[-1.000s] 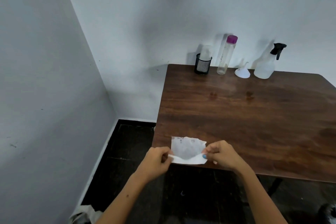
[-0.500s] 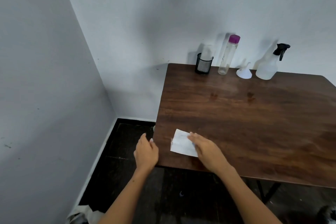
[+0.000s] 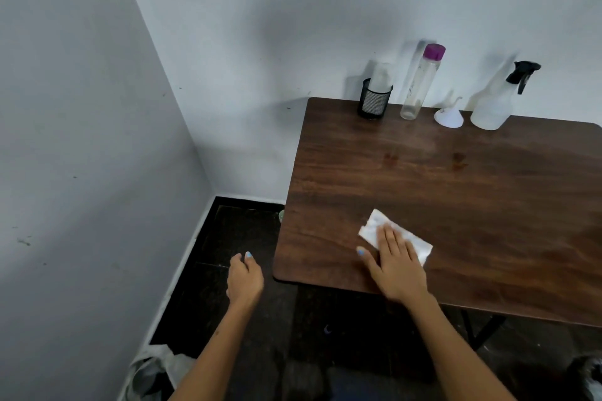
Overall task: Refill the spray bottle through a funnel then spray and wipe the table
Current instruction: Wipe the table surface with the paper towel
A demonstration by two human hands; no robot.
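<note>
A folded white paper towel (image 3: 374, 227) lies flat on the dark wooden table (image 3: 456, 198) near its front left corner. My right hand (image 3: 395, 259) presses on it with straight fingers, covering its middle. My left hand (image 3: 245, 277) hangs off the table's left edge over the floor, fingers loosely curled, holding nothing. At the back of the table stand a clear spray bottle with a black trigger head (image 3: 498, 101), a small white funnel (image 3: 449, 115) resting mouth down, and a tall clear bottle with a purple cap (image 3: 420, 81).
A black mesh cup (image 3: 374, 102) with a pale container in it stands at the table's back left corner. White walls meet in a corner to the left. A bin with a white bag (image 3: 153, 374) sits on the dark floor at the lower left.
Both hands held the towel up at the table edge. My left hand let go and dropped away; my right hand laid the towel flat and slid it further onto the table.
</note>
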